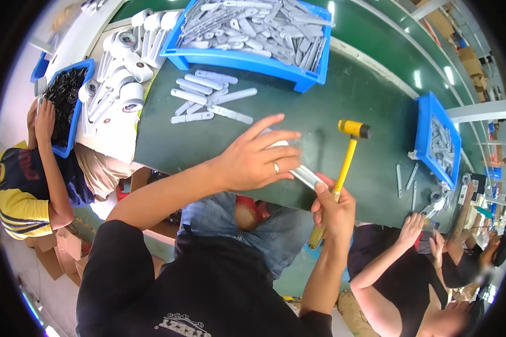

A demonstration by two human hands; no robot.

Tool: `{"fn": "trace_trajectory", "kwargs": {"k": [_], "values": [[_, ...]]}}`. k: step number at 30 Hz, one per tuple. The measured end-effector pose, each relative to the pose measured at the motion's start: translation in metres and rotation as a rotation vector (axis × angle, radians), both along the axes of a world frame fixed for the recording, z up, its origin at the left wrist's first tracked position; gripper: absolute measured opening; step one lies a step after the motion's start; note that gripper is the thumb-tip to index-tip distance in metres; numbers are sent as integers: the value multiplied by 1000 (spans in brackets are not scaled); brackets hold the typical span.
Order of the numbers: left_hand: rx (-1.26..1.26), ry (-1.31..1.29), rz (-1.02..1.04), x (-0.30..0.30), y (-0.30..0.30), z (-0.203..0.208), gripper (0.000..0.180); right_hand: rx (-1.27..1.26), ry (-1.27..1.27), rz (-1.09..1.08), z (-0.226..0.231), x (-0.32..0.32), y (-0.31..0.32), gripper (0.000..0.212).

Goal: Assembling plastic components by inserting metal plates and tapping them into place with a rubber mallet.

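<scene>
Head view: The right hand (334,210) grips the yellow hammer (347,161) and pinches one end of the grey strip (307,177), located above the green workbench (208,137) near its front edge. The left hand (253,160) spreads its fingers across the strip; its grip cannot be determined. Loose strips (201,97) lie before the blue bin (236,63) at the far edge.

Worktop (379,185) is dark green, big far-edge bin (247,65) blue, smaller bin (425,129) farther right along that edge also blue, strips (253,28) in both light grey, hammer (346,165) yellow with one black face (366,131), held strip (307,177) whitish grey, shirt (213,281) black with pale print (181,324).
</scene>
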State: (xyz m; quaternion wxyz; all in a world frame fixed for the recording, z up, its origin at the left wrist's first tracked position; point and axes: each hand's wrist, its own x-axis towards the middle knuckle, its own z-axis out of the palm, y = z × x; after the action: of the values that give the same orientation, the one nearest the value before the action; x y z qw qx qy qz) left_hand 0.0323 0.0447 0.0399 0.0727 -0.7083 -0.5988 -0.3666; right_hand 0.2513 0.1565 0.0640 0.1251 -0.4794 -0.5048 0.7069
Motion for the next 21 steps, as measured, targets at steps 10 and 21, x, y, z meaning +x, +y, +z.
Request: {"fn": "trace_trajectory", "kwargs": {"k": [10, 21], "values": [[-16, 132, -226, -3, 23, -1, 27, 17, 45, -20, 0, 0, 3, 29], [-35, 128, -214, 1, 18, 0, 31, 385, 139, -147, 13, 36, -52, 50]]}}
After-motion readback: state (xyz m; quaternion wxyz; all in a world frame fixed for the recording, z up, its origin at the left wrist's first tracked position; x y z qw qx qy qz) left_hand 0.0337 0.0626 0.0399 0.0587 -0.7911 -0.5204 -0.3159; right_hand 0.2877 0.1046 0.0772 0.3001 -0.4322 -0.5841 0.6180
